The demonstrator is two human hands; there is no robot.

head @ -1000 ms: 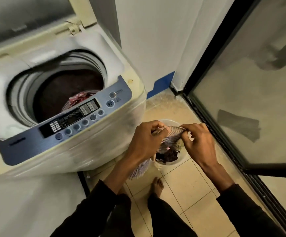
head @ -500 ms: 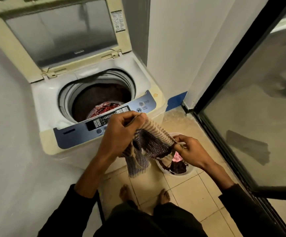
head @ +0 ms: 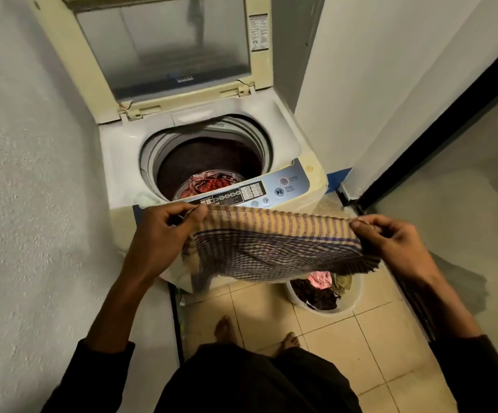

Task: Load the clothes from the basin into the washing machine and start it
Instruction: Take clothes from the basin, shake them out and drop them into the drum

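I hold a striped checked cloth (head: 271, 248) stretched out flat in front of the washing machine (head: 122, 162). My left hand (head: 164, 236) pinches its left top corner and my right hand (head: 391, 242) pinches the right one. The machine's lid (head: 164, 49) stands open, and a red patterned garment (head: 212, 183) lies in the drum. The blue control panel (head: 274, 189) is just beyond the cloth. On the floor under the cloth's right side sits the white basin (head: 349, 305) with dark, pink and olive clothes (head: 319, 290) in it.
A white wall (head: 33, 174) closes in on the left. A glass sliding door with a black frame (head: 420, 129) runs along the right. My bare feet (head: 224, 327) stand on the beige tiled floor (head: 346, 353) just in front of the machine.
I lifted the cloth out of the basin and pulled my hands apart, spreading it wide at panel height. The view rose from the basin toward the open machine.
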